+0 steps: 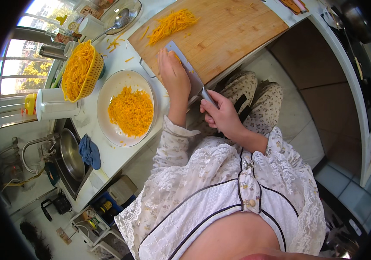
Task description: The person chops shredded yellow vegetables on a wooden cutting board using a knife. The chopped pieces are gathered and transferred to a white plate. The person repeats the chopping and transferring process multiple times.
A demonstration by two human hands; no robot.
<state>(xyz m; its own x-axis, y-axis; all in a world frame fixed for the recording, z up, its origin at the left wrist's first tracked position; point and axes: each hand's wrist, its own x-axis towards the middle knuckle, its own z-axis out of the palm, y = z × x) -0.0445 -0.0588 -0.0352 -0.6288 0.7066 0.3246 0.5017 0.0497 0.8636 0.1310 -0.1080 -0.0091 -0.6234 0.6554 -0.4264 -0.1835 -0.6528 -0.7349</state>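
My right hand [223, 113] is closed around the handle of a cleaver [185, 66], whose broad blade slants over the near-left edge of the wooden cutting board [234, 35]. Against the blade's left side lies my left hand [175, 73], fingers extended and close together; its palm side is hidden. A few orange bits cling to the blade by the thumb. Farther back on the board is a pile of orange shreds [172, 24], probably carrot. Left of my left hand stands a round white dish [103, 130] with finely chopped orange pieces [131, 112] in it.
A yellow plastic basket [99, 66] heaped with orange shreds stands behind the dish, near a white pitcher [55, 104]. A spoon [120, 21] rests on a glass lid. Loose shreds [115, 42] lie on the counter. A blue cloth [89, 152] is beside the sink [71, 154].
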